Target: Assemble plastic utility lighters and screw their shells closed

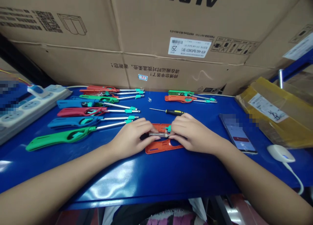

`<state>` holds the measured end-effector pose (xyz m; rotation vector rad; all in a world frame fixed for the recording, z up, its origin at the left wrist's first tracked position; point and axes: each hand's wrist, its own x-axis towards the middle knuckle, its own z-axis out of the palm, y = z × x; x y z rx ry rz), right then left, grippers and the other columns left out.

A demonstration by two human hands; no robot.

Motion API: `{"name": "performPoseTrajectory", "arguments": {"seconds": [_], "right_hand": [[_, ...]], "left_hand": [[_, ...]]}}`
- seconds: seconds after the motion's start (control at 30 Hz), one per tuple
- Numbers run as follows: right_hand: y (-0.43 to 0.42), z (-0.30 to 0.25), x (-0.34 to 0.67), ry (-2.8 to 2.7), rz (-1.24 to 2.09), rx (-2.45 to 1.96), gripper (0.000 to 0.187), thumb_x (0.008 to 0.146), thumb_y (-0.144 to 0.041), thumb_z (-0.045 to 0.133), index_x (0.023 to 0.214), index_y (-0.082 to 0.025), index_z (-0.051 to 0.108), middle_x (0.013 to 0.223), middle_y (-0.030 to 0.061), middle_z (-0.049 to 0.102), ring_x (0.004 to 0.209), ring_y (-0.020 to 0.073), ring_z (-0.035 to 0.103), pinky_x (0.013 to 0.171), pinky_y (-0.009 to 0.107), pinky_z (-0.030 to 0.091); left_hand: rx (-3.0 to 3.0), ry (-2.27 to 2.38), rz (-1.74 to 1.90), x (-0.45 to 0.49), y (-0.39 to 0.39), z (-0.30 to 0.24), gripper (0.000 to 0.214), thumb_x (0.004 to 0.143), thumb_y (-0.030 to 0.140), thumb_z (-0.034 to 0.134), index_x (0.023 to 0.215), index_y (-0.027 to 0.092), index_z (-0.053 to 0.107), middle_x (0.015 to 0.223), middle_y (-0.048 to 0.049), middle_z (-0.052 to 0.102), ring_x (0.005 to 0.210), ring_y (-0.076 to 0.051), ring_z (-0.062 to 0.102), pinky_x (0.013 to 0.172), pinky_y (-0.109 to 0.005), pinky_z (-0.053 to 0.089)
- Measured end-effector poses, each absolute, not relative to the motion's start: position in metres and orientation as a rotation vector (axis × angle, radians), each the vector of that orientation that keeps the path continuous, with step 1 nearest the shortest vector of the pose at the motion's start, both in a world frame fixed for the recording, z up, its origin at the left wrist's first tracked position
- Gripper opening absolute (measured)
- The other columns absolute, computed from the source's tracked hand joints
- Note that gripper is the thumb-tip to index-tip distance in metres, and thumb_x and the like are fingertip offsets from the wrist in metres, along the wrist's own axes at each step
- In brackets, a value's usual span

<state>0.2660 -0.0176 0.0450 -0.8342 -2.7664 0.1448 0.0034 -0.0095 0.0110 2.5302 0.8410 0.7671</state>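
Observation:
Between my two hands is a small clear fuel tank (158, 134), lying level. My left hand (135, 135) pinches its left end, and my right hand (192, 133) has its fingers closed at the right end, beside a small green part (168, 128). Beneath and around the tank lie two halves of an orange lighter casing (156, 149), one behind it and one nearer me; my right hand covers their right ends. Just behind my right hand a screwdriver (171, 112) with a black and yellow handle rests on the blue table (117, 179).
Several long-necked lighters (63, 138) lie in a row at left. Two more, the front one orange (177, 99), are at the back. A power strip (31, 107) borders the left side. A phone (238, 135), white device (281, 153) and yellow package (274, 114) stand right. Cardboard (146, 32) walls the back.

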Motion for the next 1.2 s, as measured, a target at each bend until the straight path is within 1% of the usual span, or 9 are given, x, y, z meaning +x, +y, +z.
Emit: {"name": "performPoseTrajectory", "arguments": {"seconds": [0.17,0.3,0.57,0.7,0.83,0.93,1.03,1.13,1.2], "right_hand": [[-0.016,0.043,0.271,-2.737,0.397,-0.829,0.016,0.100,-0.019,0.053,0.084,-0.020,0.057,0.083,0.0026,0.061,0.083,0.0182,0.050,0.083,0.033,0.038],[-0.016,0.040,0.271,-2.753,0.461,-0.807,0.017,0.099,-0.017,0.052,0.083,-0.020,0.053,0.081,0.0015,0.058,0.081,0.0179,0.047,0.081,0.032,0.037],[-0.009,0.047,0.281,-2.723,0.483,-0.853,0.016,0.098,-0.020,0.052,0.083,-0.020,0.055,0.082,0.0026,0.059,0.081,0.0183,0.049,0.080,0.034,0.041],[-0.007,0.048,0.283,-2.736,0.453,-0.873,0.011,0.096,-0.028,0.061,0.089,-0.021,0.065,0.087,0.0032,0.066,0.086,0.0196,0.057,0.085,0.036,0.042],[-0.006,0.043,0.283,-2.665,0.292,-0.961,0.017,0.099,-0.031,0.057,0.088,-0.021,0.066,0.088,0.0044,0.068,0.086,0.0198,0.061,0.083,0.036,0.042],[-0.003,0.037,0.283,-2.596,0.169,-1.099,0.011,0.098,-0.026,0.057,0.103,-0.020,0.065,0.104,0.0074,0.070,0.097,0.0229,0.063,0.085,0.037,0.043],[0.000,0.030,0.283,-2.621,0.154,-1.175,0.021,0.098,-0.023,0.058,0.118,-0.022,0.062,0.121,0.0097,0.067,0.114,0.0270,0.061,0.090,0.040,0.044],[0.001,0.026,0.280,-2.575,0.234,-1.174,0.012,0.096,-0.023,0.061,0.107,-0.022,0.064,0.115,0.0074,0.067,0.109,0.0252,0.063,0.090,0.040,0.046],[0.001,0.024,0.278,-2.468,0.305,-1.134,0.011,0.096,-0.022,0.060,0.107,-0.021,0.063,0.114,0.0078,0.066,0.107,0.0228,0.063,0.091,0.038,0.048]], "left_hand": [[2.507,0.819,0.725,0.005,-0.012,0.012,0.015,0.101,0.031,0.058,0.099,0.019,0.068,0.091,-0.0044,0.071,0.085,-0.019,0.062,0.075,-0.031,0.048],[2.514,0.805,0.697,0.006,-0.014,0.013,0.013,0.100,0.030,0.059,0.097,0.019,0.067,0.089,-0.0041,0.069,0.084,-0.019,0.061,0.074,-0.031,0.048],[2.507,0.917,0.674,0.002,-0.007,0.016,0.013,0.096,0.029,0.060,0.090,0.019,0.066,0.086,-0.0033,0.069,0.080,-0.018,0.060,0.072,-0.031,0.048],[2.535,0.912,0.634,0.003,-0.005,0.015,0.010,0.093,0.027,0.063,0.094,0.020,0.069,0.086,-0.0034,0.070,0.084,-0.020,0.061,0.074,-0.032,0.048],[2.554,0.903,0.659,0.004,-0.007,0.013,0.015,0.091,0.030,0.065,0.100,0.020,0.070,0.090,-0.0035,0.072,0.087,-0.021,0.062,0.077,-0.034,0.049],[2.572,0.887,0.656,0.003,-0.008,0.014,0.018,0.094,0.031,0.062,0.105,0.019,0.071,0.098,-0.0047,0.072,0.091,-0.022,0.062,0.082,-0.036,0.050],[2.585,0.873,0.648,0.003,-0.008,0.013,0.018,0.095,0.030,0.061,0.106,0.020,0.071,0.102,-0.0055,0.072,0.093,-0.022,0.061,0.083,-0.037,0.050],[2.593,0.858,0.649,0.003,-0.009,0.013,0.019,0.095,0.029,0.060,0.107,0.019,0.071,0.104,-0.0063,0.070,0.095,-0.022,0.060,0.084,-0.037,0.051],[2.598,0.851,0.663,0.003,-0.009,0.013,0.019,0.095,0.029,0.060,0.108,0.019,0.071,0.106,-0.0068,0.070,0.097,-0.022,0.060,0.086,-0.038,0.051]]}}
